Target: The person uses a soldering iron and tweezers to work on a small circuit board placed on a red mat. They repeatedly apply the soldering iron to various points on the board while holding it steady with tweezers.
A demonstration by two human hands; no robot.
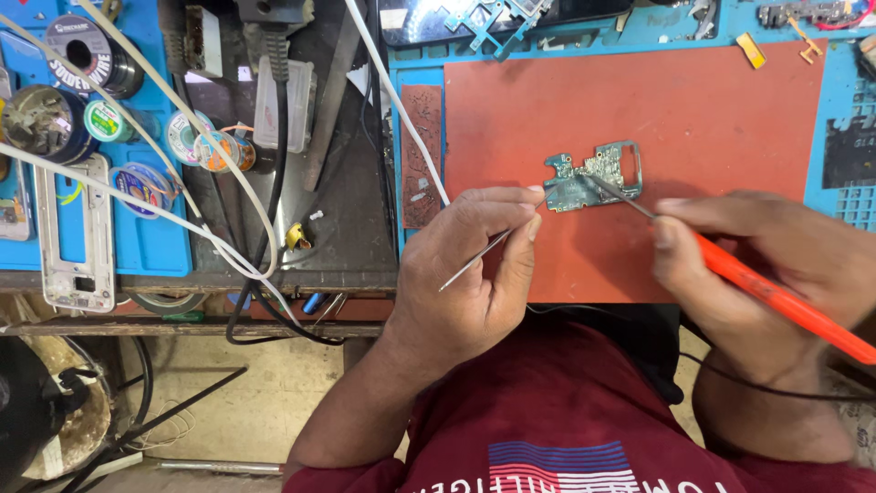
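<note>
Right grip (730,265) closed on soldering iron (776,297) — left grip (474,265) pinching tweezers (474,260)

The table (356,228) carries a blue work mat (830,110) with a red pad (657,100) at its centre, a small circuit board (593,175) on the pad, and solder spools (96,55) at nine o'clock.

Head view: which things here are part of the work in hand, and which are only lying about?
In use: circuit board, orange soldering iron in right hand, tweezers in left hand, red mat.
Lying about: solder spools, phone frame, tape rolls.
</note>
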